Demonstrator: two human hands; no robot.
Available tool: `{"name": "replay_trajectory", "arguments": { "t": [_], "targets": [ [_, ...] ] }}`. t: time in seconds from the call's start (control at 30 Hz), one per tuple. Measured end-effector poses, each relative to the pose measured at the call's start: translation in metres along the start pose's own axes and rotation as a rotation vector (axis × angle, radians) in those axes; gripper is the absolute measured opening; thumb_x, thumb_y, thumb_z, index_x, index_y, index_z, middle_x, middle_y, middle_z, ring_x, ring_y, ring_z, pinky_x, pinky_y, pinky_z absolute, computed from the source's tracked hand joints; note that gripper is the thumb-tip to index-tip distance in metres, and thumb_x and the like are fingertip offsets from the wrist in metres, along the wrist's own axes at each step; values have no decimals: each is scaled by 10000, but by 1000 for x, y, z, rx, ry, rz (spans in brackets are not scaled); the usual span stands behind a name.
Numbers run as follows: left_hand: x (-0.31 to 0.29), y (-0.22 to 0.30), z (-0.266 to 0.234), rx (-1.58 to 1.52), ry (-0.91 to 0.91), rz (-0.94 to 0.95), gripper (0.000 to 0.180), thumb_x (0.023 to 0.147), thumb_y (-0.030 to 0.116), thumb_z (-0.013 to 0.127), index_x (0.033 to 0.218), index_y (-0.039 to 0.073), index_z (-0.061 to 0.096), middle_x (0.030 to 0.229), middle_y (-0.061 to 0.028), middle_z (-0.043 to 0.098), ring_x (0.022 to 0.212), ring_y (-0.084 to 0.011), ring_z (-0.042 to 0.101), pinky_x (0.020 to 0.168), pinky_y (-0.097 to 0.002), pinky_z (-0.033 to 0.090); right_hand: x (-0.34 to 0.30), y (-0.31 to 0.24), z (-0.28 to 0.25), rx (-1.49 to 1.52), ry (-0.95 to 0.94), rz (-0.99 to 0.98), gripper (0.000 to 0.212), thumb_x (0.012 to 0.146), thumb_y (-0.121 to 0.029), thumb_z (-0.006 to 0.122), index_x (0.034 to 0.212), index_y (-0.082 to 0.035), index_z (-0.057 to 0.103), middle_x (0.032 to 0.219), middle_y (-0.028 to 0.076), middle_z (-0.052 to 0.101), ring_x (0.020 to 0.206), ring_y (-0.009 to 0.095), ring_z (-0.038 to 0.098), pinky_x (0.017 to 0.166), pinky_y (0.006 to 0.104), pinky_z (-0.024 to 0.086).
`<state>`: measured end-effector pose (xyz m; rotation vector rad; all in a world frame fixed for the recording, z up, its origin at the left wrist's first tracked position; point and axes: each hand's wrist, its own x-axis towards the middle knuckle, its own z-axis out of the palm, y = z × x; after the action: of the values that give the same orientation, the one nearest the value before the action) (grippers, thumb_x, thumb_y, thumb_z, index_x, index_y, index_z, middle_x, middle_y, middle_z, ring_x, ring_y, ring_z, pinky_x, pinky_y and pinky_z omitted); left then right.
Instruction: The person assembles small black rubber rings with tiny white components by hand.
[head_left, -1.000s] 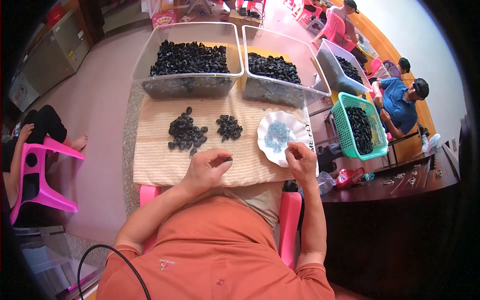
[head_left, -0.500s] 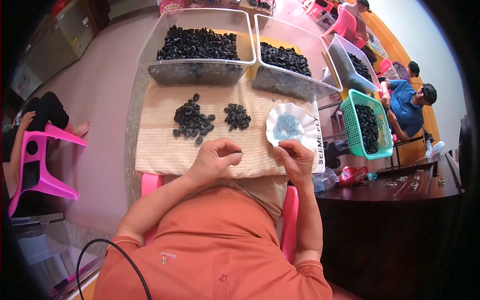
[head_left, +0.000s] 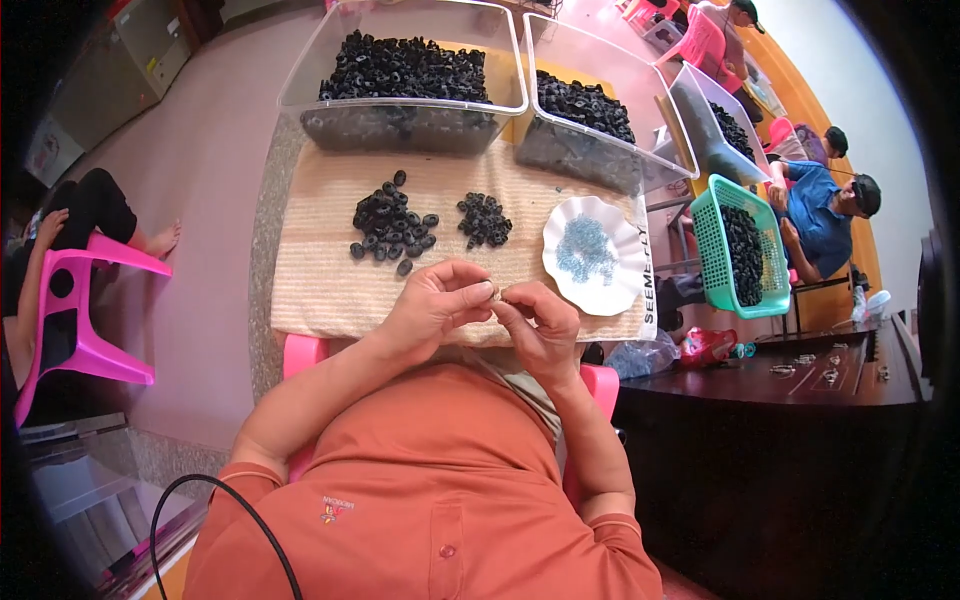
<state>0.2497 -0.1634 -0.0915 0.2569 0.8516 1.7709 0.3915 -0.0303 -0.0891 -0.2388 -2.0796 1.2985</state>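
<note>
When viewed from above, noted an orange shirt (head_left: 390, 480) nearest, with a black cable (head_left: 215, 478) looping over its left side. Next out, above the near edge of a striped beige cloth (head_left: 325, 290), found the left hand (head_left: 423, 308) gripping a small piece (head_left: 497, 296) between thumb and forefinger, and the right hand (head_left: 545, 325) meeting it there, thumb and forefinger closed on the same piece. Could make out only a pale glint at the fingertips; cannot tell its shape, mostly hidden by the fingers.

Farther out on the cloth, recorded three groups from left to right: a large pile (head_left: 390, 222) of black pieces, some showing holes, with strays around its edge; a small pile (head_left: 484, 220) of finer black pieces, near it but apart; a wavy-rimmed white dish (head_left: 626, 285) holding loose pale-blue beads (head_left: 585, 248).

At the far edge of the cloth, logged two clear boxes, left box (head_left: 400, 130) and right box (head_left: 580, 160), standing side by side, both holding black pieces. Off to the right, saw a green basket (head_left: 711, 240) of similar black pieces; past it, a seated person (head_left: 820, 205) in a blue shirt and dark cap.
</note>
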Motion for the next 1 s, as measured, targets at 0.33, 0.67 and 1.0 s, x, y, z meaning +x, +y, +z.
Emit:
{"name": "replay_trajectory", "arguments": {
  "t": [0.33, 0.67, 1.0],
  "targets": [
    [-1, -6, -5, -71, 10, -72, 159, 972, 73, 702, 1118, 49, 645, 1069, -47, 701, 971, -157, 703, 882, -316, 610, 1, 1, 12, -36, 78, -124, 195, 816, 33, 804, 979, 6, 700, 887, 136, 708, 741, 220, 677, 652, 313, 534],
    [-5, 0, -6, -110, 66, -136, 150, 959, 89, 722, 1076, 78, 629, 1044, -51, 677, 976, -177, 700, 893, -327, 610, 0, 3, 19, -235, 89, -201, 205, 848, 12, 776, 1040, -4, 705, 927, 165, 695, 755, 292, 697, 627, 350, 555],
    [-5, 6, -16, -74, 18, -173, 151, 946, 78, 728, 1041, 81, 612, 1019, -44, 685, 935, -163, 712, 871, -316, 617, 13, -7, 11, -267, -75, -224, 195, 903, 45, 714, 1097, 21, 701, 951, 167, 681, 795, 269, 674, 668, 329, 538]
  ]
}}
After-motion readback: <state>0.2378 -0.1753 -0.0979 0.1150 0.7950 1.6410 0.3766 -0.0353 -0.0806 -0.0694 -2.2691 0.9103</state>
